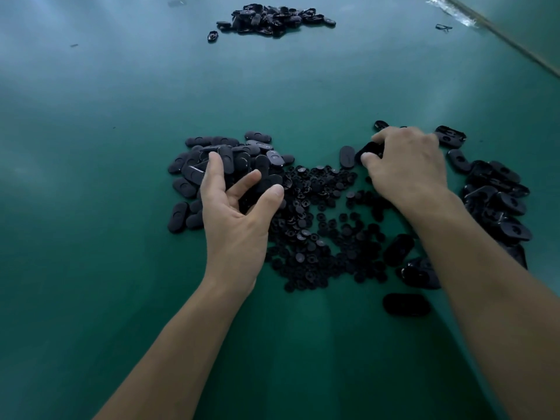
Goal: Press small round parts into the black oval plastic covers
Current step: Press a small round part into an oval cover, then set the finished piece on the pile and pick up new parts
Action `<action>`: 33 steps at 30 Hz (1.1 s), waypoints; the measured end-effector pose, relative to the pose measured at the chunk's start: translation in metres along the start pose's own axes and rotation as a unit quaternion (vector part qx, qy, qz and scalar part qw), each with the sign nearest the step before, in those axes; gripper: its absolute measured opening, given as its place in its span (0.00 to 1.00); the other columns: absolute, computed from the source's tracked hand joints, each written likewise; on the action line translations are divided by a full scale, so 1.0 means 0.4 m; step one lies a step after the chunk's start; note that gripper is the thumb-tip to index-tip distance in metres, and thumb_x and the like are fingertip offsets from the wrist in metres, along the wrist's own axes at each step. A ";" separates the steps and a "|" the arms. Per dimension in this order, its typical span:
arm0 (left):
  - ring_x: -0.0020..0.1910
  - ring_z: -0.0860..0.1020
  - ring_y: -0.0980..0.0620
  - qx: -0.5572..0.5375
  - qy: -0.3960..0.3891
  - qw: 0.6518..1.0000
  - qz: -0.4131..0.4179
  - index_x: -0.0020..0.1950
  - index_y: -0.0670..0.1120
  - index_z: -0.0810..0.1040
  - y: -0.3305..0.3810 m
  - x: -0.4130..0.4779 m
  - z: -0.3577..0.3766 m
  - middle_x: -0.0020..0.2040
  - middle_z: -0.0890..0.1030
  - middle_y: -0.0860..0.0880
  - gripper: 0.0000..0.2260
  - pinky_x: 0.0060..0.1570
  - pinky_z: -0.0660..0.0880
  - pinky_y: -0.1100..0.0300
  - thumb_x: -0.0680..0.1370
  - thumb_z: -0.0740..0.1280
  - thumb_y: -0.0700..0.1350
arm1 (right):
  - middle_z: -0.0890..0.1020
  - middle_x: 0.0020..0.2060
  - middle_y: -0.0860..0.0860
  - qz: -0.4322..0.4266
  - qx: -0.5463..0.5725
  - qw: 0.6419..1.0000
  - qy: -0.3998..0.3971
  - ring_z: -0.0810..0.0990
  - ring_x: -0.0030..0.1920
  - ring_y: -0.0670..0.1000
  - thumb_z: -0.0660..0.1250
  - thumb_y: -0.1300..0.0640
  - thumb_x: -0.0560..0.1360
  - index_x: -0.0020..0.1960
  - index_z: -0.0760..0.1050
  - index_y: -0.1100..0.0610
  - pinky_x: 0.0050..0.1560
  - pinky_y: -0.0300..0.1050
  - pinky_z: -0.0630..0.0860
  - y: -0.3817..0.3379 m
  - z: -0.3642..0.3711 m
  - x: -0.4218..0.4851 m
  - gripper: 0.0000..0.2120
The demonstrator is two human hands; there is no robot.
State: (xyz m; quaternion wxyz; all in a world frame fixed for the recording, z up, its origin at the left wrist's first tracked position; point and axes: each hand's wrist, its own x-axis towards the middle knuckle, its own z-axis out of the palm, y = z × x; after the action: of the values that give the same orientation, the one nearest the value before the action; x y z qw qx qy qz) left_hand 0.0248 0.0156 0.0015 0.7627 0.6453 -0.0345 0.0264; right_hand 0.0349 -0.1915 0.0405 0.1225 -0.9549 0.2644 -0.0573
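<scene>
1. Black oval plastic covers (212, 159) lay heaped at the left of the green counter (91, 207), mostly smooth side up.
2. The left hand (233, 219) hung over that heap's near edge, fingers spread and loosely bent, holding nothing. Whether its fingertips touched the covers could not be told.
3. A far heap of covers (272, 18) sat well apart, near the counter's far side.
4. Small round parts (318, 231) lay in a wide, loose heap in the middle, between the two hands and touching the left heap.
5. A single cover (347, 156) lay just beyond the round parts, beside the right thumb.
6. The right hand (409, 168) was palm down, its thumb and fingers curled round a held cover (370, 149).
7. A loose cover (406, 304) lay alone near the right forearm.
8. A right heap of covers (497, 204) lay at the right, many hollow side up, partly hidden by that forearm.
</scene>
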 end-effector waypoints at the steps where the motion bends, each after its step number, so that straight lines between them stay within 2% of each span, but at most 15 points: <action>1: 0.63 0.76 0.61 0.004 -0.001 1.000 0.003 0.82 0.48 0.52 0.001 -0.001 0.000 0.79 0.58 0.55 0.44 0.54 0.79 0.61 0.71 0.73 0.43 | 0.76 0.61 0.58 -0.003 0.031 0.999 0.013 0.72 0.64 0.61 0.68 0.50 0.79 0.66 0.75 0.54 0.61 0.56 0.72 0.003 0.002 0.000 0.17; 4: 0.63 0.76 0.63 0.015 -0.005 1.000 0.019 0.81 0.49 0.53 0.002 -0.004 -0.001 0.78 0.56 0.58 0.43 0.55 0.79 0.61 0.72 0.73 0.43 | 0.77 0.61 0.55 -0.001 0.135 0.990 0.038 0.76 0.56 0.54 0.73 0.54 0.76 0.64 0.76 0.52 0.58 0.50 0.75 0.013 0.006 -0.001 0.18; 6: 0.63 0.77 0.62 0.020 -0.008 0.999 0.033 0.79 0.51 0.59 -0.001 -0.005 -0.002 0.77 0.60 0.57 0.38 0.54 0.79 0.62 0.72 0.73 0.43 | 0.80 0.56 0.53 0.007 0.190 0.981 0.041 0.77 0.52 0.51 0.75 0.57 0.74 0.64 0.76 0.53 0.57 0.47 0.76 0.022 0.008 -0.003 0.19; 8: 0.60 0.78 0.60 0.024 -0.013 0.999 0.043 0.72 0.54 0.67 -0.003 -0.005 -0.003 0.73 0.66 0.55 0.30 0.53 0.79 0.63 0.73 0.73 0.43 | 0.81 0.51 0.53 0.014 0.227 0.973 0.043 0.78 0.53 0.52 0.76 0.58 0.74 0.62 0.77 0.53 0.57 0.46 0.76 0.030 0.010 -0.005 0.18; 10: 0.56 0.79 0.58 0.014 -0.023 0.999 0.036 0.66 0.54 0.74 -0.002 -0.006 -0.002 0.66 0.75 0.51 0.22 0.53 0.80 0.59 0.73 0.73 0.42 | 0.81 0.47 0.52 0.014 0.242 0.969 0.059 0.76 0.54 0.51 0.76 0.56 0.73 0.59 0.79 0.52 0.52 0.38 0.73 0.039 0.011 -0.009 0.15; 12: 0.49 0.81 0.55 0.002 -0.050 0.998 0.037 0.60 0.49 0.79 0.001 -0.010 -0.002 0.53 0.82 0.50 0.15 0.50 0.81 0.53 0.75 0.72 0.41 | 0.80 0.40 0.46 0.007 0.269 0.960 0.083 0.80 0.47 0.47 0.77 0.54 0.72 0.55 0.80 0.51 0.42 0.27 0.71 0.043 0.003 -0.023 0.12; 13: 0.44 0.82 0.55 -0.002 -0.067 0.997 0.043 0.57 0.47 0.80 0.003 -0.014 -0.003 0.47 0.83 0.50 0.11 0.47 0.82 0.54 0.76 0.71 0.40 | 0.80 0.37 0.42 -0.004 0.292 0.952 0.091 0.81 0.43 0.43 0.77 0.54 0.72 0.53 0.81 0.50 0.40 0.26 0.73 0.038 -0.004 -0.034 0.11; 15: 0.37 0.82 0.53 -0.009 -0.095 0.994 0.047 0.54 0.45 0.82 0.007 -0.023 -0.002 0.41 0.83 0.49 0.06 0.38 0.81 0.59 0.78 0.70 0.39 | 0.82 0.37 0.40 -0.049 0.360 0.928 0.086 0.82 0.40 0.40 0.78 0.54 0.70 0.49 0.82 0.49 0.44 0.31 0.78 0.019 -0.015 -0.061 0.09; 17: 0.33 0.82 0.52 -0.009 -0.108 0.993 0.037 0.53 0.45 0.83 0.012 -0.029 0.001 0.39 0.84 0.47 0.05 0.34 0.80 0.60 0.78 0.70 0.41 | 0.85 0.39 0.43 -0.111 0.447 0.886 0.055 0.84 0.42 0.42 0.79 0.59 0.69 0.46 0.82 0.50 0.48 0.36 0.79 -0.011 -0.018 -0.098 0.09; 21: 0.34 0.84 0.50 -0.008 -0.119 0.993 0.007 0.54 0.48 0.83 0.020 -0.031 0.005 0.39 0.85 0.46 0.09 0.34 0.80 0.60 0.77 0.69 0.49 | 0.87 0.43 0.51 -0.198 0.566 0.800 -0.035 0.86 0.45 0.49 0.76 0.69 0.69 0.44 0.83 0.58 0.50 0.41 0.81 -0.050 0.002 -0.165 0.09; 23: 0.34 0.84 0.49 -0.012 -0.118 0.993 0.006 0.53 0.48 0.83 0.020 -0.031 0.005 0.39 0.85 0.46 0.09 0.34 0.80 0.59 0.77 0.69 0.50 | 0.87 0.44 0.52 -0.214 0.585 0.779 -0.065 0.86 0.46 0.51 0.75 0.71 0.70 0.47 0.83 0.59 0.50 0.41 0.81 -0.048 0.013 -0.185 0.10; 29: 0.37 0.84 0.51 -0.019 -0.113 0.993 0.011 0.51 0.46 0.84 0.010 -0.027 0.001 0.41 0.86 0.46 0.04 0.39 0.80 0.62 0.77 0.73 0.39 | 0.85 0.50 0.50 -0.204 0.597 0.771 -0.085 0.85 0.50 0.48 0.72 0.72 0.71 0.55 0.79 0.53 0.51 0.38 0.79 -0.036 0.035 -0.206 0.18; 33: 0.37 0.84 0.53 -0.032 -0.106 0.994 0.023 0.49 0.46 0.83 0.009 -0.024 0.001 0.40 0.86 0.47 0.06 0.39 0.80 0.63 0.76 0.73 0.36 | 0.86 0.46 0.49 -0.153 0.571 0.805 -0.060 0.86 0.45 0.47 0.75 0.66 0.72 0.53 0.81 0.51 0.48 0.38 0.80 -0.024 0.040 -0.205 0.14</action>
State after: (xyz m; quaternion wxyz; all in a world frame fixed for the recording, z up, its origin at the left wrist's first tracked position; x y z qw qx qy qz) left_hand 0.0149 0.0160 0.0043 0.7742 0.6187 -0.1312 -0.0255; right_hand -0.0274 -0.1377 0.0241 0.6505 -0.7423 0.0263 -0.1582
